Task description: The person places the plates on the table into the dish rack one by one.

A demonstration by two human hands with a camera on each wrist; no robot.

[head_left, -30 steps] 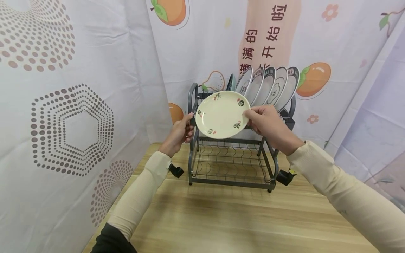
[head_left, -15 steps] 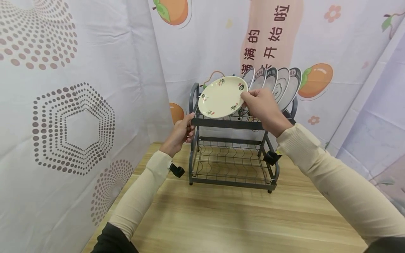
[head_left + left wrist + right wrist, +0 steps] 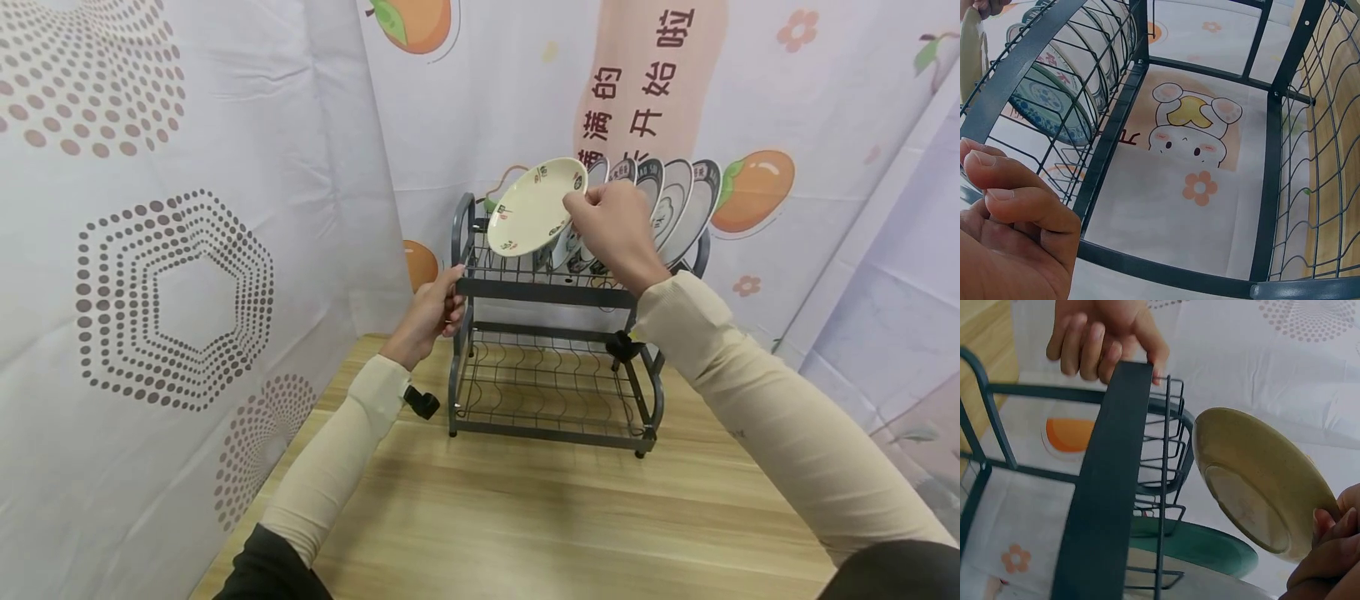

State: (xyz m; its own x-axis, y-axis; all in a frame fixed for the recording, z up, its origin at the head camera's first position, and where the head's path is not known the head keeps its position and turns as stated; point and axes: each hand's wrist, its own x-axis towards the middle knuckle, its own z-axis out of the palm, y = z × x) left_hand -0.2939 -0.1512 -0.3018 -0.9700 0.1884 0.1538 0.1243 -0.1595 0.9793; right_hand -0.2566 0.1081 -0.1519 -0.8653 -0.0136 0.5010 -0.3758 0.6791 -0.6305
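My right hand [image 3: 618, 233] pinches the right rim of a cream plate [image 3: 536, 208] with small printed motifs. The plate is tilted above the left part of the upper tier of a dark metal dish rack [image 3: 547, 292]. Its underside faces the right wrist camera, where it looks clear of the wires. At the upper tier's front left corner, my left hand [image 3: 429, 317] grips the rack's edge between thumb and curled fingers. Several patterned white plates [image 3: 697, 217] stand on edge at the tier's right, beside a green-rimmed plate [image 3: 1047, 103] seen in the left wrist view.
The rack's lower wire tier [image 3: 547, 375] holds no dishes. A wooden table [image 3: 510, 517] supports the rack. Printed white curtain [image 3: 495, 83] hangs close behind, and a dotted one [image 3: 315, 208] stands at the left.
My right hand has carried the cream plate up and back over the upper tier, turning it more edge-on. My left hand has kept its grip on the rack's corner.
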